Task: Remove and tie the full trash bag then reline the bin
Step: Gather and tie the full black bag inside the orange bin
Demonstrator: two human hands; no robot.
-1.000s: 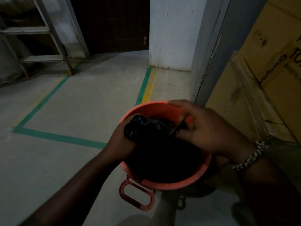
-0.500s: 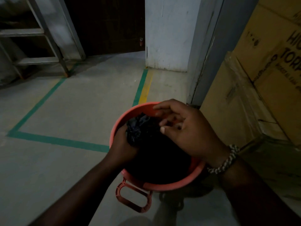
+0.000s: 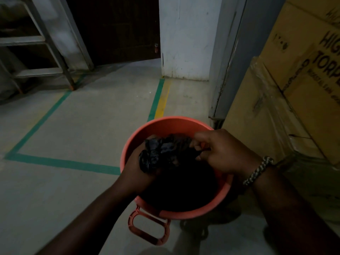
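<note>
An orange plastic bin (image 3: 165,124) stands on the floor in front of me, its handle (image 3: 149,229) sticking out toward me. A black trash bag (image 3: 165,150) fills the bin, its top bunched up above the rim. My left hand (image 3: 136,172) grips the gathered bag neck from the left. On the right side, my right hand (image 3: 220,153) pinches a twisted part of the bag top between its fingers. The bag's body below is too dark to make out.
Stacked cardboard boxes (image 3: 294,89) stand close on the right. A grey door frame (image 3: 226,70) and a white wall corner (image 3: 184,43) lie behind the bin. A metal ladder (image 3: 46,48) stands at back left. Green and yellow floor tape (image 3: 158,96) marks the concrete floor.
My right hand has shifted from over the bag top to its right side, now pinching the plastic there. The left hand keeps its grip on the bunched neck.
</note>
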